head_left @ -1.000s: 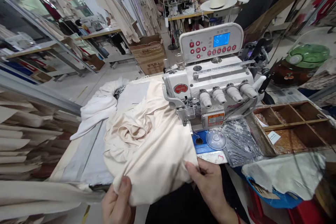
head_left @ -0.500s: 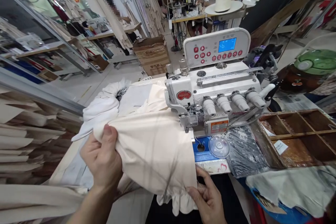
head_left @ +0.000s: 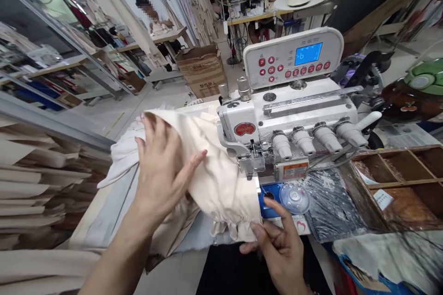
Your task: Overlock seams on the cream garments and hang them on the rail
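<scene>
A cream fabric piece (head_left: 218, 170) with a gathered, ruffled end lies on the bed of a white overlock sewing machine (head_left: 249, 110). Its right edge runs under the presser foot (head_left: 249, 175). My left hand (head_left: 162, 166) rests on the fabric's left part, fingers spread and thumb pointing toward the machine. At the ruffled corner my right hand (head_left: 280, 244) pinches the edge between thumb and fingers, with the index finger extended; the fingers under the cloth are partly hidden. A pile of white cloth (head_left: 122, 156) sits left of and behind my left hand.
A clear round suction-cup-like disc (head_left: 295, 197) is on the blue plate right of the presser foot. Farther right are a divided wooden tray (head_left: 377, 184) and a green-lidded jug (head_left: 424, 76). A cardboard box (head_left: 202, 71) stands behind; two people work at tables beyond.
My left hand has gone from gripping the fabric to lying spread over it. The fabric's left part has dropped and folded. My right hand remains at the ruffled corner, slightly higher.
</scene>
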Demonstrator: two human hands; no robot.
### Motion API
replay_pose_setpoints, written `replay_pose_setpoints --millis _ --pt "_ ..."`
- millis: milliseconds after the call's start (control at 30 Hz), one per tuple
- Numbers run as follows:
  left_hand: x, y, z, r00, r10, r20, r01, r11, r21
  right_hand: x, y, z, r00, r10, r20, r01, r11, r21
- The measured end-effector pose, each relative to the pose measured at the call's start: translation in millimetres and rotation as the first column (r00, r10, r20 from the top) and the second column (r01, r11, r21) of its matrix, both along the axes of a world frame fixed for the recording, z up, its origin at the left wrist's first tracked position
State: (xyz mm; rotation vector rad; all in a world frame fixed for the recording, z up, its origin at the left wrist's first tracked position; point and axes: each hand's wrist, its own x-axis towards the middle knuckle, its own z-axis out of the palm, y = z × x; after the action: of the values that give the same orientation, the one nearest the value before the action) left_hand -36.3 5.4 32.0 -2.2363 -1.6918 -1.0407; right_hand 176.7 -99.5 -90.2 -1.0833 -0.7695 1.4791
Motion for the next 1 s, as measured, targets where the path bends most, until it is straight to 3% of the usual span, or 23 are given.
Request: replay_pose_setpoints --millis 100,200,267,333,400,467,533,600,733,800,867,933,1000 --pt "15 -4 -16.8 0.994 -0.061 -0.094 0.047 0.989 -0.137 -2 14 7.9 1.000 -0.029 0.000 0.029 0.998 0.049" --pt "20 19 -37.8 0.979 -0.184 -0.090 0.148 0.939 -0.310 -1 32 21.5 0.999 -0.025 0.030 0.022 0.995 0.097" --pt "17 41 -44.6 0.980 -0.176 -0.089 0.142 0.943 -0.301 -1 42 29.9 0.998 -0.022 0.055 0.015 0.992 0.128" --pt "15 54 -42.2 0.987 -0.120 -0.105 0.103 0.983 -0.152 -2 48 34.9 0.996 -0.047 0.078 0.033 0.985 0.169" --pt "20 45 -33.9 0.988 -0.125 -0.094 0.134 0.987 0.089 -3 50 36.3 0.991 -0.098 0.093 0.078 0.977 0.198" --pt "31 17 -26.6 0.954 -0.299 -0.027 0.299 0.932 0.204 -4 49 35.6 0.991 -0.096 0.091 0.076 0.977 0.200" --pt "43 -14 -25.3 0.868 -0.491 0.076 0.480 0.869 0.123 -4 49 35.1 0.996 -0.060 0.072 0.044 0.978 0.206" --pt "51 -33 -29.9 0.845 -0.518 0.134 0.521 0.853 0.018 -4 51 35.6 0.997 -0.051 0.051 0.039 0.975 0.220" --pt "46 -22 -39.9 0.868 -0.480 0.126 0.486 0.874 -0.017 -1 61 37.5 0.989 -0.095 0.112 0.053 0.940 0.336" --pt "38 -7 -39.6 0.836 -0.527 0.153 0.538 0.842 -0.038 5 65 37.8 0.948 -0.159 0.276 -0.010 0.851 0.525" --pt "32 3 -37.6 0.797 -0.581 0.164 0.593 0.805 -0.027 15 67 38.2 0.827 -0.322 0.461 -0.135 0.682 0.719" --pt "29 5 -36.7 0.761 -0.629 0.159 0.637 0.771 0.006 25 69 38.7 0.674 -0.484 0.558 -0.296 0.515 0.804" --pt "28 4 -37.5 0.747 -0.647 0.154 0.651 0.758 0.028 32 69 38.9 0.581 -0.560 0.590 -0.398 0.437 0.807"
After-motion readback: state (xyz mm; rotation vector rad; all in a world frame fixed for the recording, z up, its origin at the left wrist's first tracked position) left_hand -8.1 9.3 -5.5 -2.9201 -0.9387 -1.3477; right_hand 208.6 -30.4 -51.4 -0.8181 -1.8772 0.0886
